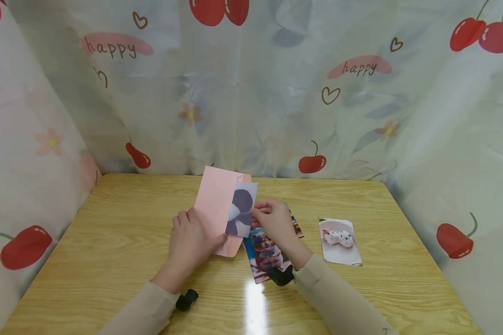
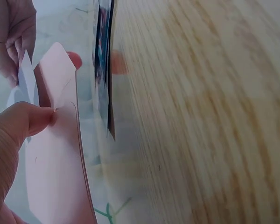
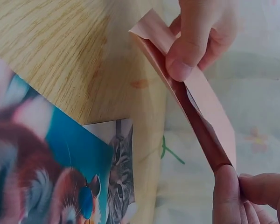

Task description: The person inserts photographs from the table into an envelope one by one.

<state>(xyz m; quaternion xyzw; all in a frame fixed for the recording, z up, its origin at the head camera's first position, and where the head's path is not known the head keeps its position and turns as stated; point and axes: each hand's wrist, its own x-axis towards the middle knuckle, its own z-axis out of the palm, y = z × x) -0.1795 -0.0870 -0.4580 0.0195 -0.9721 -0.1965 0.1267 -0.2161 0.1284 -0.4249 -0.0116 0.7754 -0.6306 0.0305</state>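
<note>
My left hand (image 1: 189, 242) grips a pink envelope (image 1: 214, 195), its thumb pressed at the opening edge. In the right wrist view that thumb holds the mouth of the envelope (image 3: 219, 126) slightly apart, with a pale edge showing inside. A photo card (image 1: 242, 209) with a grey and white picture overlaps the envelope's right side in the head view. My right hand (image 1: 274, 221) pinches the card's right edge between thumb and fingers. Below that hand lies a photo of a squirrel in sunglasses (image 3: 60, 163), partly covering a photo of a tabby cat (image 3: 122, 172).
On the wooden table (image 1: 121, 260), a photo of two round white, dotted figures (image 1: 341, 239) lies apart to the right. Fabric curtains (image 1: 251, 111) printed with cherries and hearts stand behind and at both sides. Black straps (image 1: 187, 300) sit at the cuffs.
</note>
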